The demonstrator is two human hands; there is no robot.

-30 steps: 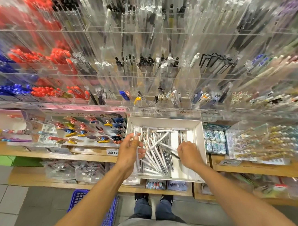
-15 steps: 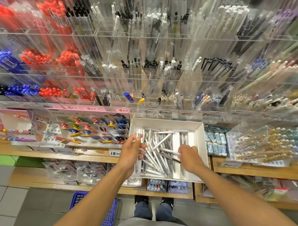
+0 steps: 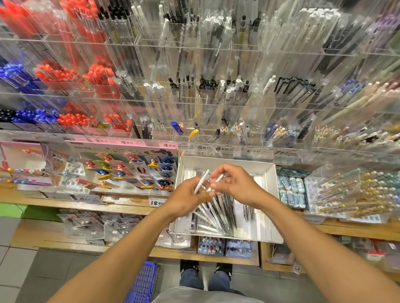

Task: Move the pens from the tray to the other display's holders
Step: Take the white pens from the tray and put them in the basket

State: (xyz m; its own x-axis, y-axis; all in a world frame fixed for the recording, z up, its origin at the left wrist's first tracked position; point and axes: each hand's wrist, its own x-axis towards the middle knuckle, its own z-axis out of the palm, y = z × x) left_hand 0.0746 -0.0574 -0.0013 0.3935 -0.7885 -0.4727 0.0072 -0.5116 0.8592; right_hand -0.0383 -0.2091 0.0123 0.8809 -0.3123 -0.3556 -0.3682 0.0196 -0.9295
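Note:
A white cardboard tray sits on the wooden shelf and holds several white and black pens. Both my hands hover just above it, close together. My left hand grips a white pen that points up and away. My right hand pinches a second white pen by its near end, right beside the first. Behind the tray rises the clear acrylic display with rows of pen holders.
Price labels run along the display's front lip. A card of colourful clips lies left of the tray, erasers and a clear box of gold-tipped pens to its right. A blue basket stands on the floor by my feet.
Both hands rose out of the tray and came together above it. Each now carries a white pen lifted from the pile.

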